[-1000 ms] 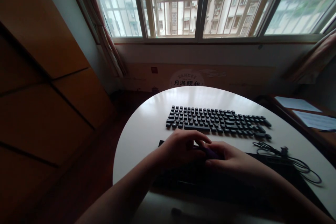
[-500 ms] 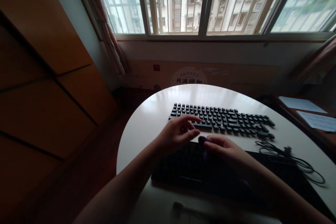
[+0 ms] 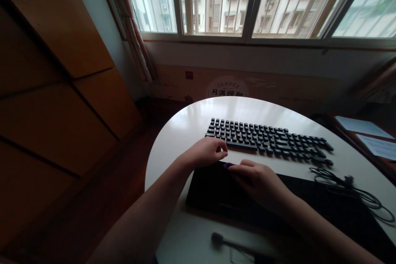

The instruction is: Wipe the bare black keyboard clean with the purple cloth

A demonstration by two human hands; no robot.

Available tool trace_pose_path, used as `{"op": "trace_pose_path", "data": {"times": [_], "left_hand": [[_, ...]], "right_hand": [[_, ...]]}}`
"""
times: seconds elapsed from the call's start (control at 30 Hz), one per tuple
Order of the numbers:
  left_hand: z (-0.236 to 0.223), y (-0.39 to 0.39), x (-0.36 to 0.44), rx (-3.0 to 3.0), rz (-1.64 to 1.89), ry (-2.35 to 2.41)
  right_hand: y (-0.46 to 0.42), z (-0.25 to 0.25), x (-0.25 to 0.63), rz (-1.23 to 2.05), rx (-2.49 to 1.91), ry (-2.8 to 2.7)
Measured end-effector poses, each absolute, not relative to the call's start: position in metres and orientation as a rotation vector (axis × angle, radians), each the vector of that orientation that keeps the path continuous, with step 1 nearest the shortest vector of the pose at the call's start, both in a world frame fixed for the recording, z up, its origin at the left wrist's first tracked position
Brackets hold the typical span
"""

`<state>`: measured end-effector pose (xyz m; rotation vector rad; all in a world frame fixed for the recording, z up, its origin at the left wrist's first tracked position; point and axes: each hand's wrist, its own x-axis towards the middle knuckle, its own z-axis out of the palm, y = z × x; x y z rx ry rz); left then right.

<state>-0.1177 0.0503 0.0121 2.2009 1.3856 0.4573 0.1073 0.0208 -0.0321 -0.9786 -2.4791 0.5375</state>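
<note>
My right hand (image 3: 252, 175) pinches a purple cloth (image 3: 229, 166) at the far edge of a dark keyboard base (image 3: 293, 189). Only a small fold of the cloth shows past the fingertips. Just left of it, my left hand (image 3: 210, 148) is curled with thumb and fingers close together; whatever they may hold is too small or hidden. That hand hovers between the base's far left corner and the rows of black keycaps (image 3: 266, 142), which are laid out in keyboard order on the white round table (image 3: 173, 144).
A coiled black cable (image 3: 349, 185) lies on the right of the base. Near the front of the table is a dark-headed brush (image 3: 218, 239), partly in shadow. Papers (image 3: 365, 126) rest on a brown surface at the right. A wooden cabinet (image 3: 55, 90) stands at the left.
My hands were together around the cloth, then parted. The left hand's fingers have curled in from a looser spread. My right hand has shifted left with the cloth. The view has shifted slightly.
</note>
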Motion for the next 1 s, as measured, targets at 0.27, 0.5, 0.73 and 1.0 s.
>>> {"op": "trace_pose_path", "data": {"times": [0.27,0.5,0.73,1.0], "left_hand": [[0.01,0.06,-0.141,2.201,0.042,1.264],[0.003,0.064,-0.138,2.165,-0.008,1.267],[0.004,0.064,-0.14,2.121,-0.009,1.253],[0.006,0.062,-0.14,2.09,0.001,1.273]], "right_hand": [[0.016,-0.024,0.099,0.19,-1.066,-2.715],[0.022,-0.026,0.099,0.159,-0.945,-2.735],[0.024,-0.023,0.099,0.221,-0.848,-2.781],[0.026,-0.028,0.105,0.42,-0.837,-2.615]]}}
